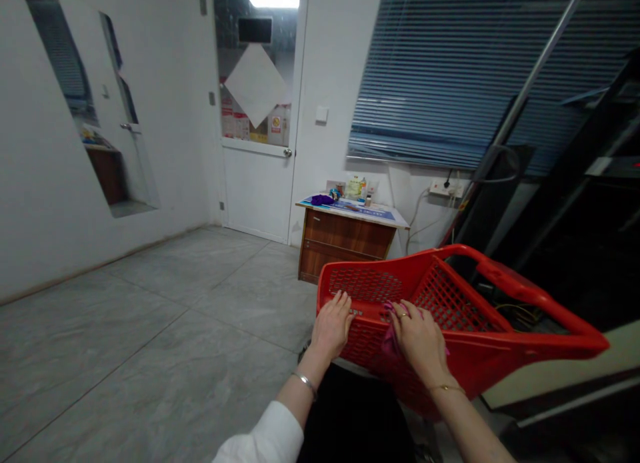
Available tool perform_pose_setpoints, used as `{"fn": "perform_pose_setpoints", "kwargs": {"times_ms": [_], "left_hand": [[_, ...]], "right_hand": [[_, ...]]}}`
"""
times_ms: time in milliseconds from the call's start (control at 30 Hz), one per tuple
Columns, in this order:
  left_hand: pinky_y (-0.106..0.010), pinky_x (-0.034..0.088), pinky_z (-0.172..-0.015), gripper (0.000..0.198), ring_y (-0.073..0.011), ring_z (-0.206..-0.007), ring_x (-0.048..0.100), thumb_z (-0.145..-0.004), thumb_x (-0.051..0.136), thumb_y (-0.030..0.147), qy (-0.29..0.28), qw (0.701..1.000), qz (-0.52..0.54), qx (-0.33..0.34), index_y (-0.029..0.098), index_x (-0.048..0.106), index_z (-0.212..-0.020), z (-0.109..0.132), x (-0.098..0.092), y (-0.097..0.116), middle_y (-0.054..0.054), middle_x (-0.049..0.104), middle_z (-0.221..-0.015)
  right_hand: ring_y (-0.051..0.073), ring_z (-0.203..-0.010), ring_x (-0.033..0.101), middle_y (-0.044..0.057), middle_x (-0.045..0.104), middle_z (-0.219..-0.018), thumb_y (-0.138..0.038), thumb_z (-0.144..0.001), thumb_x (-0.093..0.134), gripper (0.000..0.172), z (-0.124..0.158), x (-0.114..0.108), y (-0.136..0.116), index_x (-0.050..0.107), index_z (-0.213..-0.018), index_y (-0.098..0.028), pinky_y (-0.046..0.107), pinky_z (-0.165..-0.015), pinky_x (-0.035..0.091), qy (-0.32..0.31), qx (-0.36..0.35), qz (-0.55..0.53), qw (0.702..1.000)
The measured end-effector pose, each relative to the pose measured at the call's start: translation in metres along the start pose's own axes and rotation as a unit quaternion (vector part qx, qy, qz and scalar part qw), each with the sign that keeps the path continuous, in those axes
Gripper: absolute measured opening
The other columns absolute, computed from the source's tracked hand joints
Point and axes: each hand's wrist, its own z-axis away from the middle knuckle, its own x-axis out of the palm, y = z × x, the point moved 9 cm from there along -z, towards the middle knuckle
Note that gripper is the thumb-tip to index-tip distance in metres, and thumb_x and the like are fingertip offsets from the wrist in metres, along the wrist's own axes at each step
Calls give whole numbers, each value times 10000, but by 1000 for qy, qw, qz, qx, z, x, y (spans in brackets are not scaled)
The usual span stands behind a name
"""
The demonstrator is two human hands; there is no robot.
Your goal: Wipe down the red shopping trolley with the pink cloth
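Note:
A red plastic shopping cart [495, 343] with perforated basket walls stands close in front of me, its handle [520, 283] off to the right. My left hand [332, 326] grips the near rim toward the cart's left end, fingers bent over the edge. Farther right on the same rim, my right hand [420, 336] is closed on a magenta cloth [391, 343]. The cloth hangs down the outer side of the basket and partly shows between my fingers. Much of it is hidden by the hand.
Behind the cart stands a brown wooden cabinet [345, 240] with a purple cloth [323, 200] and small bottles on top. A white door [257, 190], a wall mirror [107, 130] and window blinds [440, 76] line the room. Dark equipment [590, 203] leans at right.

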Motion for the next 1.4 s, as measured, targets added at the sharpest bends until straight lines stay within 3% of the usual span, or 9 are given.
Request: {"fn": "perform_pose_setpoints", "kwargs": {"times_ms": [100, 300, 433, 567, 700, 800, 900, 1167, 1400], "left_hand": [[-470, 436, -1080, 408, -249, -1378, 407, -1005, 372, 270, 14, 1000, -3, -14, 142, 481, -1378, 0, -1, 0, -125, 527, -1421], [-468, 418, -1093, 397, -248, -1371, 417, -1011, 360, 270, 13, 1000, -8, -24, 133, 504, -1355, 1, 0, -3, -127, 534, -1414], [-460, 420, -1095, 398, -244, -1360, 433, -1012, 365, 278, 4, 1000, -8, -19, 134, 504, -1356, 1, -3, -6, -128, 536, -1412], [-461, 423, -1094, 407, -248, -1359, 434, -1012, 365, 271, 10, 1000, -8, -7, 122, 479, -1374, 3, -5, -5, -128, 520, -1426], [-460, 422, -1096, 413, -244, -1367, 424, -1007, 380, 272, 10, 1000, -14, -3, 133, 461, -1388, 2, -3, -3, -129, 511, -1434], [-457, 411, -1104, 412, -242, -1365, 426, -1004, 388, 276, 7, 1000, -20, -8, 135, 466, -1383, 1, 0, -2, -129, 516, -1430], [-465, 407, -1105, 422, -245, -1371, 417, -1003, 381, 273, 13, 1000, -24, -13, 140, 451, -1397, 1, 1, -1, -130, 513, -1432], [-483, 408, -1100, 426, -259, -1360, 432, -1002, 367, 277, 20, 999, -30, -14, 140, 458, -1395, 3, -3, -15, -139, 529, -1416], [-498, 411, -1097, 433, -256, -1366, 424, -1001, 362, 275, 38, 998, -32, -26, 156, 447, -1409, 8, -18, -37, -134, 525, -1420]], "right_hand": [[209, -948, 532, 103, 657, -1137, -324, -959, 442, 303, -2, -1, -1, 647, -1115, -165, 340, -849, 419, 21, 22, -3, 1000], [219, -1003, 540, 143, 592, -1244, -307, -956, 438, 279, -6, 0, -53, 646, -1054, -149, 370, -918, 412, 40, 8, -34, 999], [236, -1099, 522, 133, 634, -1119, -306, -957, 443, 308, -6, -1, -62, 629, -1133, -136, 388, -983, 374, 42, -9, -55, 998], [251, -1190, 478, 96, 655, -1154, -313, -951, 461, 321, -1, -5, -52, 623, -1192, -175, 421, -1035, 327, 46, -16, -41, 998], [266, -1145, 488, 84, 641, -1210, -361, -938, 473, 360, 9, -6, -19, 605, -1250, -240, 463, -1019, 338, 45, 3, -16, 999], [261, -1104, 501, 147, 581, -1274, -409, -935, 465, 435, 17, -4, 6, 575, -1290, -183, 421, -967, 399, 48, 26, -15, 998], [275, -1148, 486, 193, 567, -1253, -412, -938, 453, 480, 21, -4, 13, 540, -1308, -118, 418, -986, 407, 66, 55, -29, 996], [276, -1175, 476, 144, 613, -1193, -345, -944, 432, 381, 10, 0, -32, 591, -1229, -147, 458, -1032, 374, 111, 32, -24, 993], [258, -1144, 482, 128, 635, -1155, -320, -929, 481, 326, -3, 1, -53, 633, -1168, -159, 438, -1023, 370, 99, 36, -61, 993]]}}
